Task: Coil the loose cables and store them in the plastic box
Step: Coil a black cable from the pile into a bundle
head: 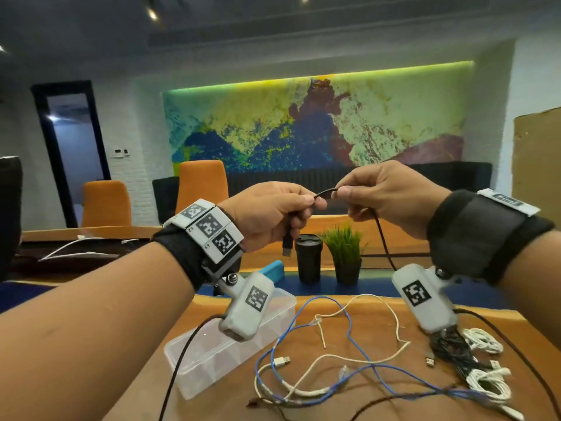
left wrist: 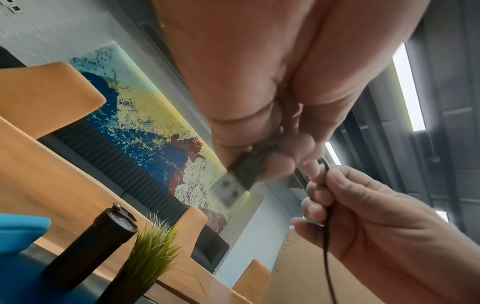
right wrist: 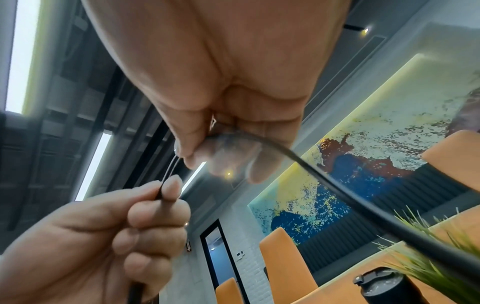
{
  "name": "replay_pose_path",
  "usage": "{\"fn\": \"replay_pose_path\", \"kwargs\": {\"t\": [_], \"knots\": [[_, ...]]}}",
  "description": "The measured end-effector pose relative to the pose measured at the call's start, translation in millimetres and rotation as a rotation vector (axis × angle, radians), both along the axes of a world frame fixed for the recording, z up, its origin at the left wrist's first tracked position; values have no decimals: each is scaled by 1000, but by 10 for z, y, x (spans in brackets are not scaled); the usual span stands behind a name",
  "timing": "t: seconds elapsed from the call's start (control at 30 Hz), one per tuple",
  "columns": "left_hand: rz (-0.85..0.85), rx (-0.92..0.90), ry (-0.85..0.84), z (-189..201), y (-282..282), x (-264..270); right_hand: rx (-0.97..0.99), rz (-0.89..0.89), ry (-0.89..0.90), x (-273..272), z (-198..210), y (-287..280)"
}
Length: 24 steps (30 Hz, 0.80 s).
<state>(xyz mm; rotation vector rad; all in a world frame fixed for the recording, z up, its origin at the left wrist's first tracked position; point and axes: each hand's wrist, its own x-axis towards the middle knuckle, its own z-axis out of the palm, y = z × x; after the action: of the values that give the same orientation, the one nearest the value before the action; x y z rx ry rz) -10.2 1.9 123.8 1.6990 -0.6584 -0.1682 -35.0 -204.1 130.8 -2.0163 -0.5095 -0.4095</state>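
1. Above the desk, both hands are raised at chest height w/ a black USB cable stretched between them.
2. Left hand: fingers curled round the cable near its end; thumb & index pinch it at the top, and the USB-A plug hangs down below the fist. Left wrist view shows the plug sticking out from the fingers, blurred.
3. Right hand: thumb & index pinch the same cable just beside the left hand's pinch; a short arc of cable spans the gap. The rest drops from the right palm toward the desk.
4. Right wrist view: cable leaves the right hand's fingers and sweeps down-right; left hand pinches it lower left.
5. Clear plastic box sits on the desk, lower left of centre, lid off; looks to have dividers, partly hidden by the left wrist camera.
6. Loose on the desk right of the box: a blue cable and a cream cable, tangled across each other.
7. Far right: coiled white cables next to a bundle of black cable.
8. Behind, on the desk: black tumbler beside a small potted plant, touching or nearly so; blue object to their left.
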Motion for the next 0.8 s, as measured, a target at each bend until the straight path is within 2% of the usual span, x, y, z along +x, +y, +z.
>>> {"fn": "replay_pose_path", "kwargs": {"t": [0.07, 0.2, 0.3, 0.4, 0.47, 0.53, 0.63, 0.7, 0.8], "knots": [[-44, -26, 34, -47, 57, -41, 58, -11, -4, -25, -4, -26], [-83, -28, 64, -173, 73, -133, 132, -175, -133, -15, -92, -70], [-90, -150, 102, -260, 29, -189, 115, -305, -218, 9, -184, -159], [-100, -319, 128, -319, -73, -254, -108, -378, -207, -7, -366, -193], [-101, -404, 113, -378, -184, -282, -382, -255, -115, -93, -544, -110], [-33, -344, 0, -466, -300, -265, -668, -110, -38, -275, -661, 26], [61, -75, -298, -633, -391, -191, -933, -106, -121, -482, -588, 99], [59, 70, -411, -757, -404, -155, -941, -143, -213, -489, -497, 19], [11, 30, -344, -889, -390, -132, -771, -173, -323, -370, -458, -172]]}}
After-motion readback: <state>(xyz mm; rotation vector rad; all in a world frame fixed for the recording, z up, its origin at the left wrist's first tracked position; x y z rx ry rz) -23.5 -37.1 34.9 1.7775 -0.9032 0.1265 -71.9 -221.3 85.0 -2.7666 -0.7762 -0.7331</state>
